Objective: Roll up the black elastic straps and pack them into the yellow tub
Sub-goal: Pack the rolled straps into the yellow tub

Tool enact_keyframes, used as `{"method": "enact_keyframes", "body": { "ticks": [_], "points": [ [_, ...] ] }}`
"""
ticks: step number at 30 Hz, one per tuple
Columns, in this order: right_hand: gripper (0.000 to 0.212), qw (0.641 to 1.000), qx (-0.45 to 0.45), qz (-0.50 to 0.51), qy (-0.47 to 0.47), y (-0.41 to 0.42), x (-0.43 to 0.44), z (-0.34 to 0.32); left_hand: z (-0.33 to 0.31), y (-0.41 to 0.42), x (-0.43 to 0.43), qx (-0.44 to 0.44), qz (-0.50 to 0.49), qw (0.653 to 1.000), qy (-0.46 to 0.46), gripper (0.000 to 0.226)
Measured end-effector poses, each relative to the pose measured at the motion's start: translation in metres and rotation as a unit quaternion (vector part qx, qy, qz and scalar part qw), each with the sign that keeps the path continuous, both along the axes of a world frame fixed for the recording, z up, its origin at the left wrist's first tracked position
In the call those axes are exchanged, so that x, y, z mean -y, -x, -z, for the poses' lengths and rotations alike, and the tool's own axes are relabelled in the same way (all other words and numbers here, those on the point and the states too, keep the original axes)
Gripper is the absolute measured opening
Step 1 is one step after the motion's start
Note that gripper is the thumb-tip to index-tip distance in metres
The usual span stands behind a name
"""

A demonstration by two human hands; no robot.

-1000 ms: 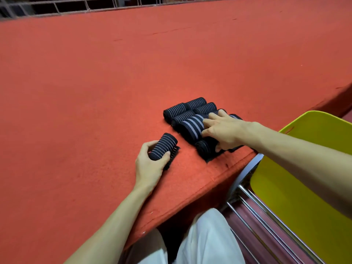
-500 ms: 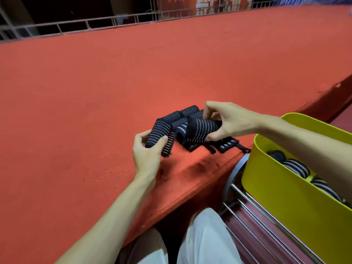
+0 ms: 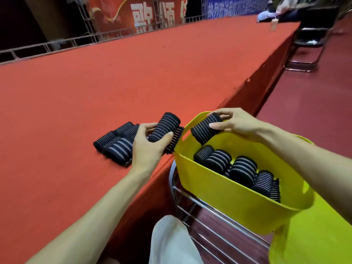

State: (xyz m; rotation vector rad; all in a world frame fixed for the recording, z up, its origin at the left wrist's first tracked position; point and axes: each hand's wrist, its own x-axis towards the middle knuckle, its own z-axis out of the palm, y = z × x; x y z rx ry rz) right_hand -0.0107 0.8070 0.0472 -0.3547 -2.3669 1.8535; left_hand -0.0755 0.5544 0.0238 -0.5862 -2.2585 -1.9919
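Nearest me, a chrome rack (image 3: 209, 212) carries the yellow tub (image 3: 219, 189), which sits against the edge of the red felt table (image 3: 95, 92). Several rolled straps (image 3: 242, 169) lie side by side in the tub. My right hand (image 3: 236, 122) grips one roll (image 3: 206, 128) over the tub's far end. My left hand (image 3: 150, 147) grips another roll (image 3: 164, 127) above the table edge. A cluster of rolls (image 3: 116, 144) lies just left of it. All are black with thin pale stripes. Beyond the table are a metal railing (image 3: 57, 44) and a red banner (image 3: 148, 14).
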Motion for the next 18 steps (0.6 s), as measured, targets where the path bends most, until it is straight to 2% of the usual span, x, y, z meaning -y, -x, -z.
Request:
{"method": "enact_keyframes", "body": {
  "ticks": [2,4,7,11,18],
  "points": [
    [0.039,0.998,0.05,0.007,-0.04,-0.001,-0.016,0.019,0.001,0.001,-0.016,-0.012,0.02,0.999,0.027,0.036],
    [0.042,0.987,0.104,-0.012,-0.124,0.004,-0.021,0.035,0.004,0.002,-0.026,-0.019,0.03,0.998,0.044,0.036],
    [0.058,0.956,0.168,-0.058,-0.231,0.021,-0.013,0.052,0.009,0.006,-0.035,-0.031,0.033,0.998,0.051,0.034],
    [0.074,0.933,0.207,-0.119,-0.269,0.046,0.012,0.075,0.013,0.012,-0.036,-0.039,0.037,0.997,0.055,0.036],
    [0.077,0.882,0.264,-0.152,-0.359,0.069,0.038,0.119,0.02,0.021,-0.029,-0.037,0.03,0.998,0.036,0.033]
  ]
}}
